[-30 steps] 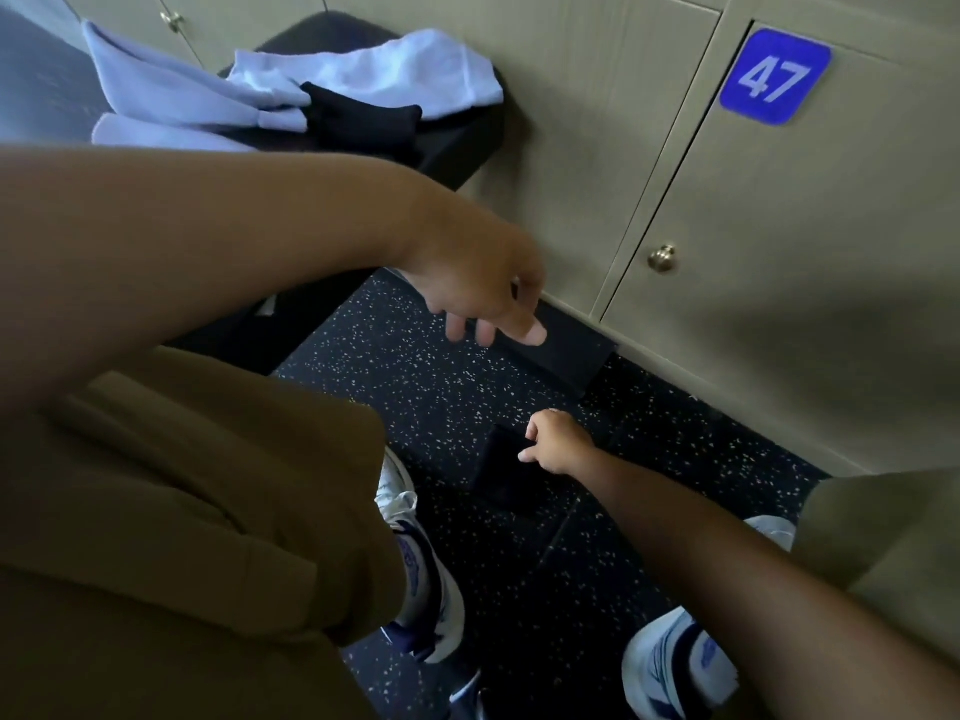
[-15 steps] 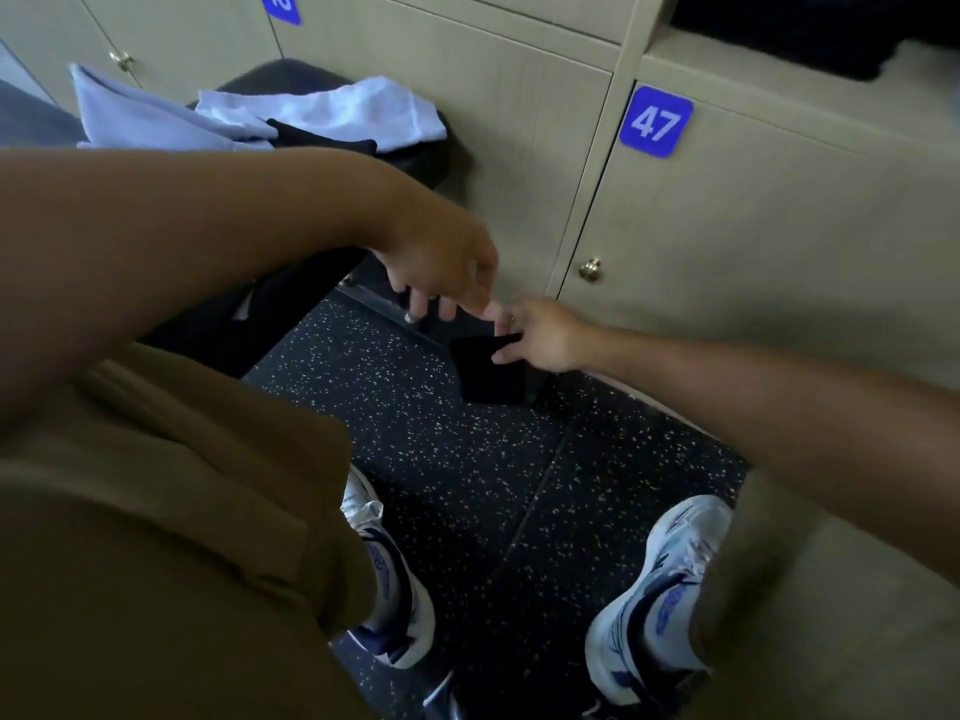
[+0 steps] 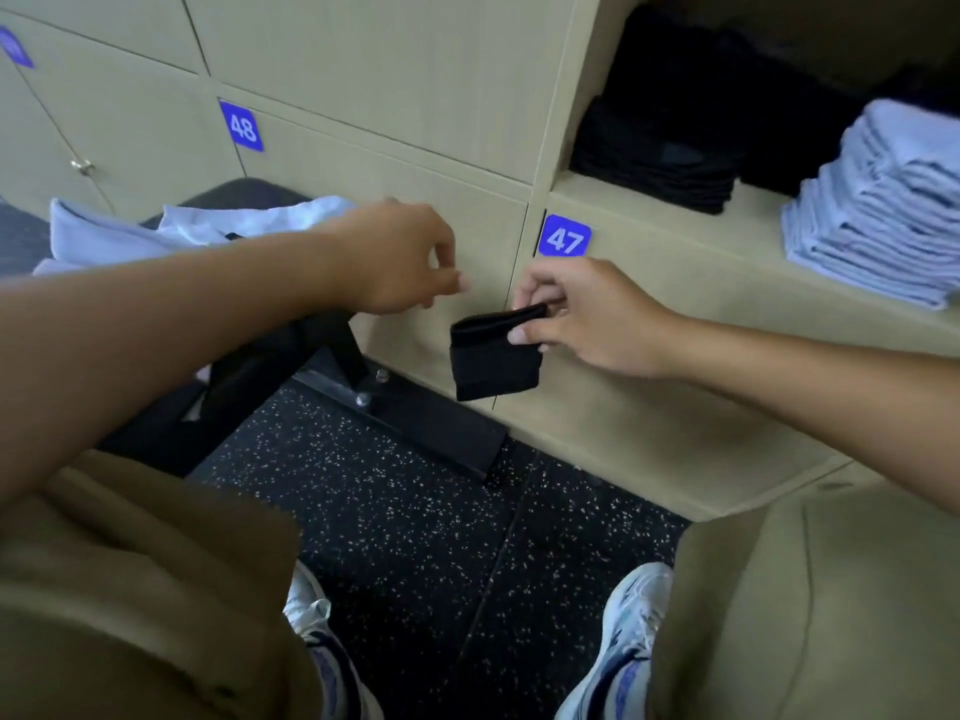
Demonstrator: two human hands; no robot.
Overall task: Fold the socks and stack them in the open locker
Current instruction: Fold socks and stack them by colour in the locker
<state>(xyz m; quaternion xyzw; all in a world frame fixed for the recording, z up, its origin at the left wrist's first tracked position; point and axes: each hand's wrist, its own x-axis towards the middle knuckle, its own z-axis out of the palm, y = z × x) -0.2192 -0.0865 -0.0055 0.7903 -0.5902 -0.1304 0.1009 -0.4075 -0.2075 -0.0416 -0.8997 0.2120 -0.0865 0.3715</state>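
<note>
Head view: the right hand pinches a folded black sock by its top edge, in the air below the open locker, while the left hand hovers just beside it, fingers loosely curled and holding nothing. The locker already holds a stack of dark folded socks and a stack of pale blue ones, soft ribbed knits in flat rectangles. Unfolded pale and dark socks on the counter suggest much remains.

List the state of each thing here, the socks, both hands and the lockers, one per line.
black sock: folded, held in the air
right hand: pinches the sock's top edge
left hand: holds nothing, fingers loosely curled
open locker: open, holds stacks
locker 47: door closed
locker 48: door closed
</note>
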